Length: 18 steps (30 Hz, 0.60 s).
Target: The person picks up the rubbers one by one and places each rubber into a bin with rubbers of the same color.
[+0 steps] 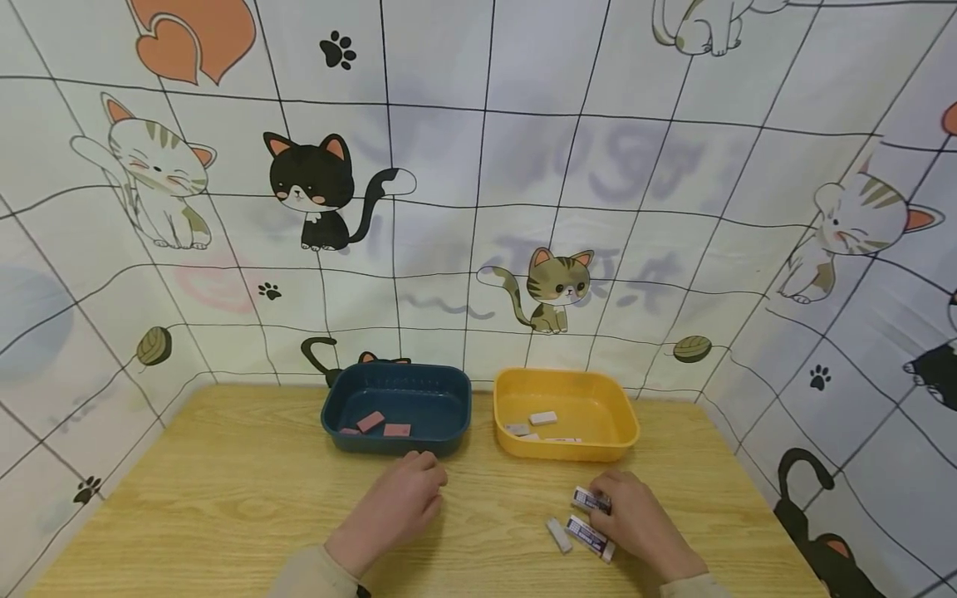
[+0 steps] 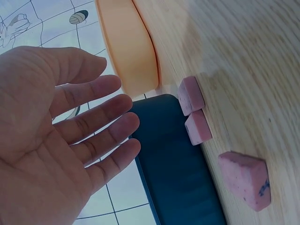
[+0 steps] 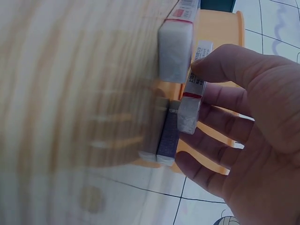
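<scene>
My right hand (image 1: 635, 519) pinches a sleeved white eraser (image 3: 190, 112) between thumb and fingers, low over the wooden table. Next to it in the head view lie another sleeved eraser (image 1: 591, 538) and a small grey-white eraser (image 1: 558, 536). A second printed-sleeve eraser (image 3: 177, 49) stands close by the thumb in the right wrist view. My left hand (image 1: 392, 511) is held before the blue tub (image 1: 396, 448), holding nothing, its fingers loosely bent. Pink erasers (image 2: 243, 178) show on the wood beside that tub in the left wrist view.
Inside the blue tub are several pink erasers (image 1: 370, 422). To its right stands a yellow tub (image 1: 566, 451) with several white erasers (image 1: 543, 418). Behind the table (image 1: 224, 498) hangs a cat-patterned sheet (image 1: 449, 166), which also covers both sides.
</scene>
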Motion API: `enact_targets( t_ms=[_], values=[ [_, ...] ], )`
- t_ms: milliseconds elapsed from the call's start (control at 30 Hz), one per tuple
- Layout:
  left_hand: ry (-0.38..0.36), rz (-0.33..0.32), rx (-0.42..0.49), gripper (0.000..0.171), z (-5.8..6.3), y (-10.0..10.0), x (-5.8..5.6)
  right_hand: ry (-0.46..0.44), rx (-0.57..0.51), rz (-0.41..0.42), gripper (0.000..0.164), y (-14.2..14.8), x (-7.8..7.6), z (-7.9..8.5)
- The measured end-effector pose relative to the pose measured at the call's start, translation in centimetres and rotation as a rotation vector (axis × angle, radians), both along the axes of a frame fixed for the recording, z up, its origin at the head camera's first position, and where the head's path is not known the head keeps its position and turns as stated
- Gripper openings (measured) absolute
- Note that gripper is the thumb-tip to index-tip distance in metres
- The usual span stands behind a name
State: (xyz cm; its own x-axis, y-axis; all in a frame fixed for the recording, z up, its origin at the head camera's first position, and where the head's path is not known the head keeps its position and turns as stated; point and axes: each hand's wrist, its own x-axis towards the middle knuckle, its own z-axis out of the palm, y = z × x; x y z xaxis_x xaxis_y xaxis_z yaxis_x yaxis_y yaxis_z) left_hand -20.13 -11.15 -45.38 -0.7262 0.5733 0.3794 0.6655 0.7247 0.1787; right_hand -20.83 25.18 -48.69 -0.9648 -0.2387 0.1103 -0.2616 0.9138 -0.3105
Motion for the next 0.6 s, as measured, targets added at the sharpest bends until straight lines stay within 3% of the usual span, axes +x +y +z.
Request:
enact_targets(
  t_ms=[600],
  values=[
    [-0.111, 0.044, -0.072, 0.009, -0.1, 1.5, 0.5, 0.020, -0.041, 0.002, 0.013, -0.4, -0.1, 1.5]
  ],
)
